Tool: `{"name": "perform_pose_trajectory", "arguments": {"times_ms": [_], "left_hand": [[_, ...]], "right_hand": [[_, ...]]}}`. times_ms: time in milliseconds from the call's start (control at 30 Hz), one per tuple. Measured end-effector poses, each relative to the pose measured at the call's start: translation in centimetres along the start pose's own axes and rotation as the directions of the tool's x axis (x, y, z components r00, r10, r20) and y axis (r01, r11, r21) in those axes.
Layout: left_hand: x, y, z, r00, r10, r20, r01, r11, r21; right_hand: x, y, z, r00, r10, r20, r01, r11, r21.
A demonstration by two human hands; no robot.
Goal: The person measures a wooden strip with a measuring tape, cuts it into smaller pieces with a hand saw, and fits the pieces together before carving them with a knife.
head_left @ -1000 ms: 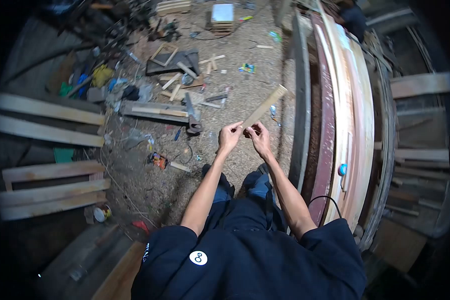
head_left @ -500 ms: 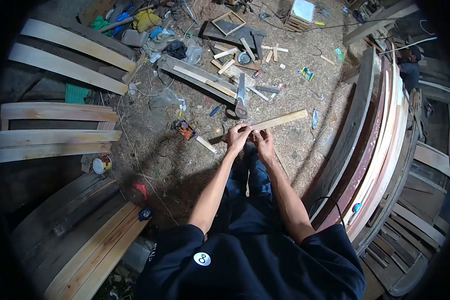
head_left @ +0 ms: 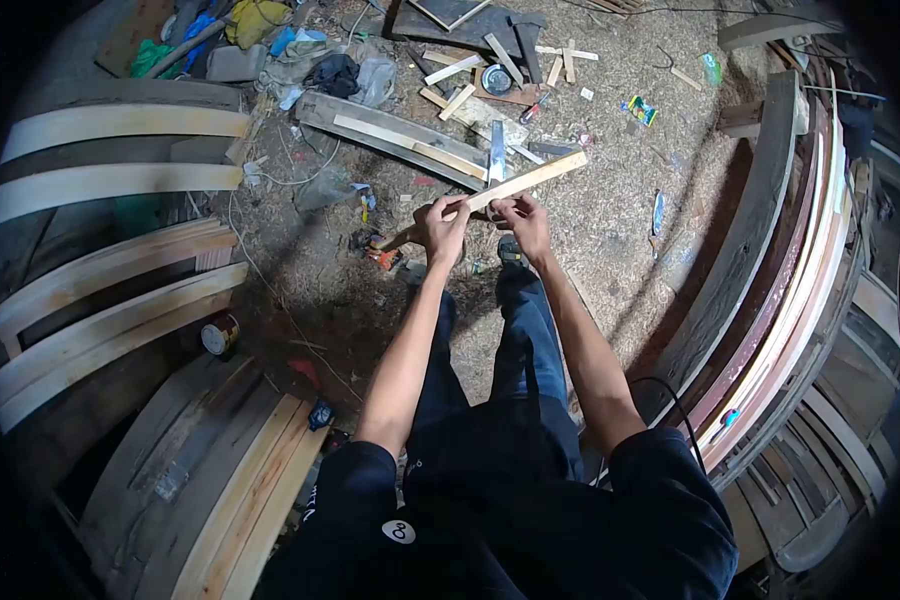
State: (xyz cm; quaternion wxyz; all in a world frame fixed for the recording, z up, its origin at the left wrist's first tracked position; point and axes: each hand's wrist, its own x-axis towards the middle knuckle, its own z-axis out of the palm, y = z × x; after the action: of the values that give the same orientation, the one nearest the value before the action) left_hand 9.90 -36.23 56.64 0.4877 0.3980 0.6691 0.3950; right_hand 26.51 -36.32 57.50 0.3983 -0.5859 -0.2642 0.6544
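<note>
A narrow wooden strip [head_left: 540, 175] slants up to the right in front of me, its far end over the littered floor. My left hand [head_left: 444, 228] has its fingers closed round the strip's nearer part. Just right of it, my right hand [head_left: 522, 224] pinches the same strip from below, fingertips bent. Beyond the strip a handsaw [head_left: 497, 150] lies by a long grey board [head_left: 400, 143], its handle mostly hidden behind the strip and my right hand. An orange and black item [head_left: 382, 258] is on the ground left of my left hand.
Long planks [head_left: 745, 260] stand along the right. Wooden frames [head_left: 120, 275] fill the left, with boards [head_left: 240, 500] at the lower left. Offcuts and a round tin [head_left: 495, 79] lie ahead. A person [head_left: 858, 122] is partly visible at the upper right.
The view has shifted and turned. Both hands still hold the strip, which now points up more steeply than half a second ago and overlaps the saw. My legs are farther apart, one foot forward.
</note>
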Motion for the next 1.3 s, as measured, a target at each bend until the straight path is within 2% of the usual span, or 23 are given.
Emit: {"name": "perform_pose_trajectory", "arguments": {"times_ms": [100,167,200,233,300,367,400,433,500,567,633,667,700,733,767,833,867,933,1033,1100,1200,1233,1300], "left_hand": [[2.4,-0.8,-0.5,1.000,0.004,0.013,-0.004,1.000,-0.023],[4.7,-3.6,-0.9,0.997,0.069,0.018,-0.070,0.993,0.097],[5.6,-4.2,-1.2,0.999,-0.002,0.045,-0.001,0.998,0.056],[7.3,-7.0,-1.6,0.992,0.116,0.054,-0.123,0.981,0.148],[9.9,-10.4,-2.2,0.989,0.096,0.109,-0.109,0.986,0.126],[12.7,-13.5,-3.0,0.979,0.083,0.188,-0.128,0.962,0.243],[13.9,-15.6,-3.1,0.974,-0.045,0.221,-0.006,0.974,0.225],[15.6,-17.6,-3.8,0.900,-0.244,0.362,0.223,0.970,0.100],[17.4,-20.9,-4.1,0.953,-0.061,0.297,-0.090,0.878,0.470],[19.4,-25.4,-4.1,0.946,-0.051,0.321,-0.104,0.889,0.446],[21.4,-28.6,-3.4,0.940,-0.035,0.339,-0.120,0.898,0.424],[22.2,-29.6,-3.1,0.942,-0.001,0.337,-0.177,0.848,0.500],[22.7,-31.0,-2.8,0.940,0.026,0.339,-0.229,0.786,0.574],[23.8,-32.8,-2.5,0.934,-0.004,0.358,-0.184,0.853,0.488],[24.5,-34.3,-2.1,0.932,0.048,0.359,-0.253,0.796,0.550],[25.3,-35.7,-1.0,0.938,0.079,0.336,-0.277,0.756,0.594],[26.0,-36.2,-0.5,0.936,0.015,0.352,-0.233,0.776,0.586],[26.8,-36.4,0.1,0.929,0.034,0.367,-0.263,0.761,0.593],[28.4,-38.2,0.9,0.917,0.099,0.385,-0.286,0.837,0.467],[29.1,-38.4,1.4,0.916,0.168,0.363,-0.345,0.790,0.506],[30.0,-36.6,2.4,0.903,0.183,0.389,-0.370,0.792,0.486],[30.1,-36.0,2.8,0.899,0.165,0.405,-0.365,0.794,0.487],[30.2,-35.8,3.8,0.905,0.137,0.403,-0.342,0.797,0.497]], "right_hand": [[2.1,0.3,1.1,1.000,0.016,-0.021,-0.017,1.000,-0.022],[3.3,1.8,1.9,0.997,0.023,-0.071,-0.030,0.994,-0.107],[4.6,4.5,2.0,0.993,0.045,-0.112,-0.054,0.995,-0.080],[5.1,5.4,2.9,0.979,0.042,-0.199,-0.064,0.993,-0.104],[6.9,9.0,3.3,0.969,-0.097,-0.227,0.069,0.989,-0.127],[8.7,11.4,4.7,0.931,-0.002,-0.364,-0.030,0.996,-0.080],[9.7,13.4,4.8,0.926,-0.003,-0.376,-0.043,0.993,-0.112],[11.0,15.4,4.9,0.920,-0.008,-0.393,-0.041,0.992,-0.116],[12.8,19.9,5.3,0.857,-0.077,-0.510,-0.024,0.982,-0.187],[14.9,24.6,4.9,0.835,-0.112,-0.539,-0.038,0.965,-0.259],[17.0,28.8,4.4,0.804,-0.228,-0.549,-0.158,0.809,-0.566],[17.6,30.2,3.7,0.840,-0.130,-0.527,-0.268,0.745,-0.611],[18.2,31.0,3.6,0.838,-0.126,-0.531,-0.269,0.751,-0.603],[18.4,32.3,3.6,0.835,-0.154,-0.528,-0.337,0.616,-0.712],[18.5,33.8,3.3,0.830,-0.182,-0.527,-0.402,0.460,-0.792],[19.0,37.8,2.8,0.818,-0.174,-0.549,-0.432,0.444,-0.785],[19.4,39.2,2.6,0.809,-0.272,-0.522,-0.409,0.376,-0.831],[20.3,41.7,2.2,0.766,-0.450,-0.460,-0.376,0.268,-0.887],[20.9,43.4,1.4,0.804,-0.381,-0.456,-0.337,0.341,-0.878],[21.0,43.8,1.3,0.751,-0.505,-0.425,-0.225,0.410,-0.884],[21.2,43.8,1.1,0.661,-0.482,-0.576,-0.170,0.651,-0.740],[21.2,43.6,1.2,0.646,-0.501,-0.577,-0.157,0.653,-0.741],[21.1,43.3,1.2,0.587,-0.372,-0.719,-0.075,0.859,-0.506]]}}
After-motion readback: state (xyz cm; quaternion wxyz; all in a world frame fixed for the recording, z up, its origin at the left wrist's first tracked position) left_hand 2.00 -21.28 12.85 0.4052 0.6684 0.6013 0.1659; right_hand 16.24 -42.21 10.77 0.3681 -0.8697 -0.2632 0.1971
